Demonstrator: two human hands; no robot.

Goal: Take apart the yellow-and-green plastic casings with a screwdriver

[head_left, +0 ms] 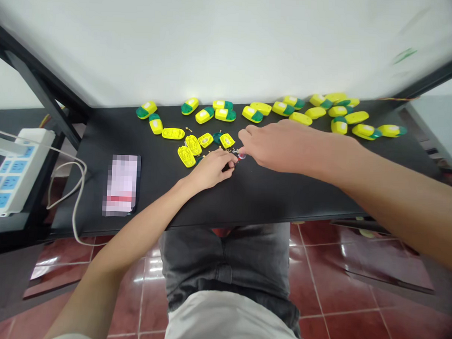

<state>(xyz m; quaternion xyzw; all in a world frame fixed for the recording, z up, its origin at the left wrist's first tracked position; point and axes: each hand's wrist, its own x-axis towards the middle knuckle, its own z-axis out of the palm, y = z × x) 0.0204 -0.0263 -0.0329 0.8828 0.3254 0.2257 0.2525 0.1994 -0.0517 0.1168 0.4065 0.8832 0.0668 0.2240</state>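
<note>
My left hand (211,170) is curled up narrow, can't tell if it's pinching anything. Right hand (283,147) is narrow too, fingertips (243,136) right by a tiny metal-and-red part (241,155), near open yellow shells (186,157) on the black table (269,199).

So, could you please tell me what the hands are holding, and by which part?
The left hand pinches something too small to identify; the right hand reaches a small red-and-metal part, but I cannot tell whether it grips it.

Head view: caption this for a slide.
Left hand and right hand handle small parts among yellow casings on black table.
</note>
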